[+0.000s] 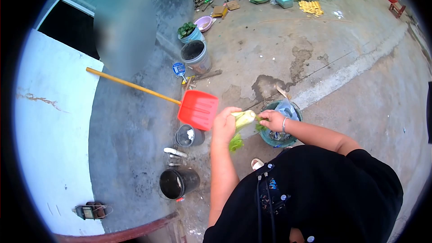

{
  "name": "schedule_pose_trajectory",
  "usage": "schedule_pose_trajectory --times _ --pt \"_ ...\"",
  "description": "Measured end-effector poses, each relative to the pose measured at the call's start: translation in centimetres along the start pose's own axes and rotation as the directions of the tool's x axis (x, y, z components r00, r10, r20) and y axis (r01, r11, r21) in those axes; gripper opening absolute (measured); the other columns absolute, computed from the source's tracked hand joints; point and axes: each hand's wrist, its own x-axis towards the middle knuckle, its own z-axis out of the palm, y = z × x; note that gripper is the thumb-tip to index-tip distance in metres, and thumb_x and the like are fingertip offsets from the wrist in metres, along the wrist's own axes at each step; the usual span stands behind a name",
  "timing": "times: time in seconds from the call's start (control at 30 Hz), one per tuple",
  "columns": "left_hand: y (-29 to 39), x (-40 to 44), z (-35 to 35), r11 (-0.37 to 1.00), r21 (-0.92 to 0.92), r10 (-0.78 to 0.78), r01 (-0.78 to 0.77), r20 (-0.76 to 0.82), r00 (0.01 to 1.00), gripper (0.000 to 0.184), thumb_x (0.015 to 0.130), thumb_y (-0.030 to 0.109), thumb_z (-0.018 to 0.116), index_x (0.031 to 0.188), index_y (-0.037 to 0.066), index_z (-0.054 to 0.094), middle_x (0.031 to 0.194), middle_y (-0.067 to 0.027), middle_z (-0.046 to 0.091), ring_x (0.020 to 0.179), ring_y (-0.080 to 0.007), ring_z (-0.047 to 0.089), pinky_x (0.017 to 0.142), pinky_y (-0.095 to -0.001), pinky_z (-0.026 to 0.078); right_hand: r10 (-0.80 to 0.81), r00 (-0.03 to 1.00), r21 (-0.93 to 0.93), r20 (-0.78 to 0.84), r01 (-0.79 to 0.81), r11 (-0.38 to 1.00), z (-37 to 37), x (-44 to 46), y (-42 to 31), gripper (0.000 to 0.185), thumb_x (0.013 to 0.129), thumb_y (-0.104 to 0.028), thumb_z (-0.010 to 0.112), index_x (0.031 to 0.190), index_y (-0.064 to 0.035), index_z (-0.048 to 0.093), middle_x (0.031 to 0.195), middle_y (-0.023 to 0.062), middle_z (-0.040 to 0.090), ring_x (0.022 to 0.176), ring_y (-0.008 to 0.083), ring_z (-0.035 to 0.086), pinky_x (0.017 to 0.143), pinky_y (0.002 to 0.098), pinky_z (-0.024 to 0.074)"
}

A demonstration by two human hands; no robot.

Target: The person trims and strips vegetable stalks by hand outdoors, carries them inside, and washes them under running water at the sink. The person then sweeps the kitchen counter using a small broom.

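Observation:
My left hand [225, 125] is wrapped round a leafy vegetable with a thick, pale green base [244, 119]. Its round cut end points right, and green leaf tips [235, 143] hang below my hand. Close to that cut end, my right hand [272, 120], with a bracelet at the wrist, pinches a small green leaf [260, 127]. Beneath my right hand stands a green waste bin [271, 140] with a plastic bag [286, 109] and mixed litter inside. My right hand partly covers the bin's opening.
A red dustpan [198, 110] with a long wooden handle leans by the wall. Below it stand a grey bucket [196, 136] and a black bucket [191, 180]. A large pail [200, 61] and a potted plant [186, 29] are further off. Wet patches [265, 84] mark the concrete.

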Motion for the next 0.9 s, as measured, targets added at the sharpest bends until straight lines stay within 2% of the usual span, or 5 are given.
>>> schedule_pose_trajectory --times 0.43,0.63,0.7,0.77,0.9 --pt "-2.7 -2.5 -1.4 0.992 -0.060 -0.115 0.107 -0.143 0.983 0.031 0.073 0.002 0.036 0.090 0.003 0.062 0.076 -0.0084 0.061 0.071 -0.0134 0.055 0.068 -0.0245 0.044 -0.010 0.981 -0.200 -0.194 -0.029 0.979 -2.6 -0.4 -0.9 0.019 0.082 -0.020 0.046 0.084 -0.0032 0.055 0.080 0.0169 0.057 0.080 0.0368 0.054 0.070 0.0418 0.0438" --pt "-3.4 -2.3 -0.1 0.992 -0.103 -0.089 0.074 -0.142 0.986 0.031 0.072 0.002 0.036 0.088 0.002 0.062 0.077 -0.0097 0.062 0.072 -0.0147 0.056 0.069 -0.0255 0.044 0.356 0.910 0.584 -0.211 -0.175 0.793 -1.9 1.5 2.4 0.019 0.079 -0.017 0.041 0.073 -0.0046 0.054 0.057 0.0079 0.051 0.051 0.0210 0.050 0.049 0.0344 0.0417" --pt "-4.5 -2.3 -0.8 0.997 0.076 0.044 -0.027 -0.237 0.970 0.031 0.071 0.002 0.035 0.086 0.002 0.062 0.076 -0.0096 0.061 0.071 -0.0151 0.055 0.069 -0.0258 0.044 0.671 0.725 0.939 -0.154 -0.105 0.329 -3.2 1.7 1.9 0.015 0.078 -0.015 0.042 0.071 -0.0064 0.053 0.055 0.0027 0.046 0.048 0.0124 0.043 0.045 0.0289 0.0373" --pt "-3.8 -2.8 -3.9 0.996 0.079 -0.006 0.037 -0.360 0.933 0.031 0.071 0.002 0.034 0.084 0.001 0.062 0.076 -0.0097 0.061 0.072 -0.0154 0.055 0.070 -0.0263 0.044 0.777 0.590 0.972 -0.218 0.065 0.224 -7.0 1.0 4.5 0.011 0.076 -0.015 0.045 0.072 -0.0071 0.051 0.054 0.0016 0.044 0.048 0.0132 0.042 0.046 0.0287 0.0374" --pt "-4.4 -3.6 -7.4 0.997 -0.068 -0.071 0.044 -0.461 0.885 0.029 0.071 0.002 0.035 0.084 -0.002 0.061 0.078 -0.0081 0.060 0.072 -0.0140 0.053 0.069 -0.0248 0.043 0.630 0.756 0.982 -0.180 0.096 0.165 -10.5 -1.0 6.5 0.011 0.078 -0.016 0.046 0.074 -0.0072 0.050 0.058 0.0010 0.045 0.050 0.0131 0.043 0.049 0.0275 0.0385"
